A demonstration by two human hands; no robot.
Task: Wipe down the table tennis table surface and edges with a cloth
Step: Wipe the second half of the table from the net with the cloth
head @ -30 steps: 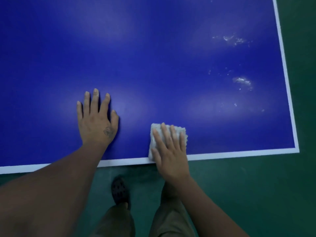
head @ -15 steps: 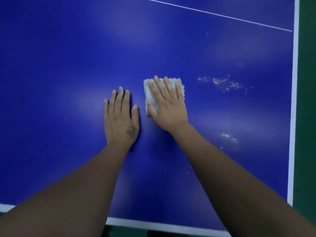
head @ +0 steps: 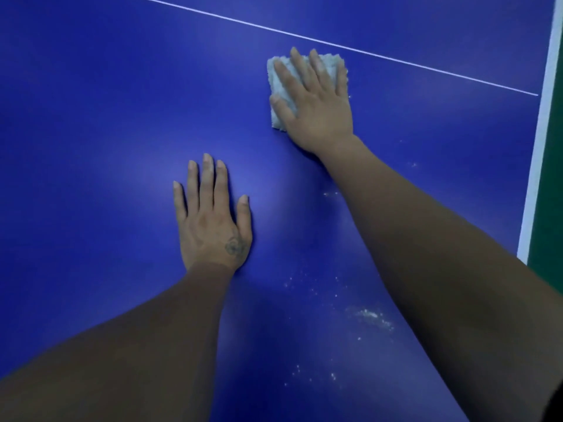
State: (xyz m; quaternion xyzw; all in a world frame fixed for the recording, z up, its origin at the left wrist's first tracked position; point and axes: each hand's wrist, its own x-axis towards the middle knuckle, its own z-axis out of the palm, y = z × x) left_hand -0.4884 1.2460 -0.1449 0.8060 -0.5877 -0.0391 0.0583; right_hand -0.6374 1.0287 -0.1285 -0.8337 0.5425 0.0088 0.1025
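The right hand lies flat on a pale, nubby cloth, fingers straight and slightly spread, pressing it onto the blue table. The fingers are not curled round the cloth, and the palm and fingers cover most of it. Only its left side and top corners show. The cloth sits far out on the table, just short of a thin white line that runs slantwise across the top. It is well in from the broad white edge band on the right. Beyond that band is green floor.

The left hand rests palm down on bare table, nearer the person and to the left of the cloth, well apart from it. Its fingers are straight and close together, the thumb is out to the side, and it holds nothing. Near the base of the thumb is a small round dark mark, perhaps a tattoo, too blurred to read.

White specks are scattered on the blue between the two forearms, thickest in a smear beside the right forearm, with a few more higher up along that arm. Both forearms are bare and reach in from the bottom of the view.
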